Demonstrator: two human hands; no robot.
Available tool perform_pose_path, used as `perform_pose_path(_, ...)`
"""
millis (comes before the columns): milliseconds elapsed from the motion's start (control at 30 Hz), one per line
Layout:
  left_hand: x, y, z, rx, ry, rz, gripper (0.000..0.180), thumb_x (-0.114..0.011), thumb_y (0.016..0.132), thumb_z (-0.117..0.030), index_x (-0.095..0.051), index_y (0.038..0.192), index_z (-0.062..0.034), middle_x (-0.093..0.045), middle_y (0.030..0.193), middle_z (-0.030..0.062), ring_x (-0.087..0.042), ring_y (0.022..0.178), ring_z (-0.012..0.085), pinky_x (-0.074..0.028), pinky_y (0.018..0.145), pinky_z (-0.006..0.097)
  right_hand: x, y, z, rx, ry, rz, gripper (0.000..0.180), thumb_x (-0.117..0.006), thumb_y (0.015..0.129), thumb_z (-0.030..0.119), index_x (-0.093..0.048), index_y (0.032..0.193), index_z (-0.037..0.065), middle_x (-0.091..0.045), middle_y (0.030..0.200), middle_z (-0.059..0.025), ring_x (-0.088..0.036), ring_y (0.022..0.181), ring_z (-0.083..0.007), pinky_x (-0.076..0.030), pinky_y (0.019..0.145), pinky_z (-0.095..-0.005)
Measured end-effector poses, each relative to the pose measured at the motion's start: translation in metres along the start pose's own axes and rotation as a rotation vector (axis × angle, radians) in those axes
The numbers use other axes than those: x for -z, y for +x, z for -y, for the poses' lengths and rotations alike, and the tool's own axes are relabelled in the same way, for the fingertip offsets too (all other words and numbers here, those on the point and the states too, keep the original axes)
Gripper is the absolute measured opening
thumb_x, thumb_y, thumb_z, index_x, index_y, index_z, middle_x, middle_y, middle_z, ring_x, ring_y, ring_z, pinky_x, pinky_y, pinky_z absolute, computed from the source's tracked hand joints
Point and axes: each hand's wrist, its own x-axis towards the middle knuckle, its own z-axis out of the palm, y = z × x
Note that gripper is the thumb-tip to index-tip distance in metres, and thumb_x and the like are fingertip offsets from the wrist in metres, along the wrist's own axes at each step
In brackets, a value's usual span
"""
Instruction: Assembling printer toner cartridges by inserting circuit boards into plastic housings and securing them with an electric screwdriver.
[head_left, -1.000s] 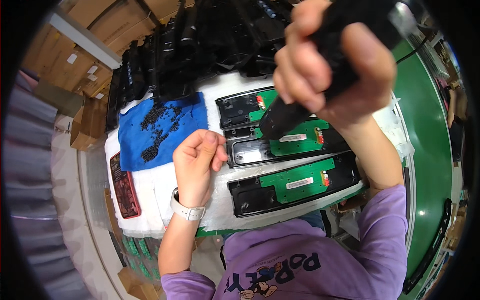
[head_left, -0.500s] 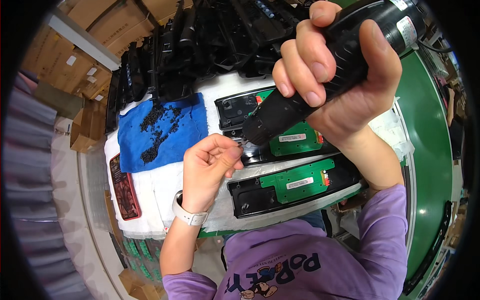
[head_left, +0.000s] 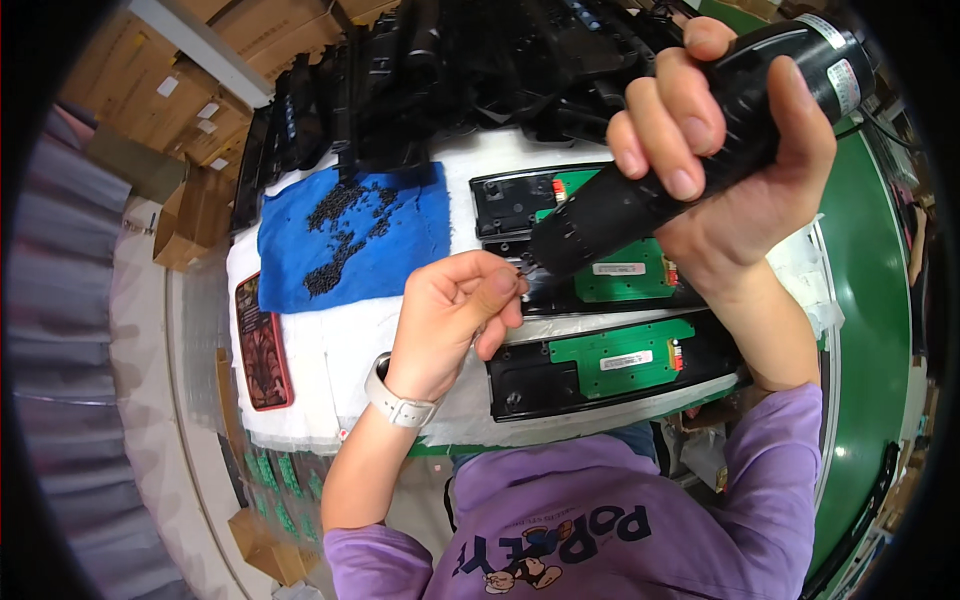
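My right hand [head_left: 740,190] is wrapped round a thick black electric screwdriver [head_left: 610,215], tilted with its nose down to the left. At that nose, my left hand [head_left: 465,310] pinches thumb and forefinger together; what lies between them is too small to make out. Beneath the tool is a black plastic panel [head_left: 555,297] carrying a green circuit board [head_left: 625,285]. A similar panel [head_left: 535,390] with its own green board [head_left: 630,358] lies nearer me, and another [head_left: 510,207] sits farther away, partly covered by the screwdriver. Many small black screws [head_left: 325,278] are scattered on a blue cloth [head_left: 425,205] to the left.
Black plastic housings [head_left: 480,80] are piled along the far side of the white-covered table [head_left: 310,350]. A red-edged phone [head_left: 263,350] lies at the left. Cardboard boxes [head_left: 190,215] stand beyond, and a green surface [head_left: 870,350] runs along the right.
The view has shifted, so the table things appear farther left-to-right and slightly higher. Both hands keep their grips, with the screwdriver's nose still beside my left fingertips.
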Motion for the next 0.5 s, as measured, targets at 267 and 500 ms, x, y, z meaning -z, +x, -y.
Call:
perform_pose_path(267, 0.0046, 0.0023, 0.0019, 0.003, -0.117, -0.016, 0.038, -0.039, 0.096, -0.028, -0.055, 0.105, 0.0056, -0.062, 0.082, 0.0115, -0.053, 0.060, 0.0095, -0.043, 0.056, 0.020, -0.0021, 0.0058, 0.0051, -0.036, 0.023, -0.082, 0.034, -0.044, 0.087, 0.035, -0.045, 0.098, 0.003, -0.041, 0.063, 0.0021, -0.038, 0.049, -0.0079, -0.035, 0.057, -0.0256)
perform_pose_path(500, 0.0039, 0.0007, -0.0020, -0.062, -0.232, -0.042, 0.040, -0.034, 0.095, -0.023, -0.046, 0.114, 0.0092, -0.056, 0.109, 0.0259, -0.058, 0.100, 0.0298, -0.049, 0.083, 0.034, 0.0027, 0.0083, 0.0085, -0.048, 0.022, -0.043, 0.034, -0.047, 0.086, 0.032, -0.043, 0.099, 0.002, -0.041, 0.064, 0.0020, -0.039, 0.048, -0.0073, -0.035, 0.056, -0.0252)
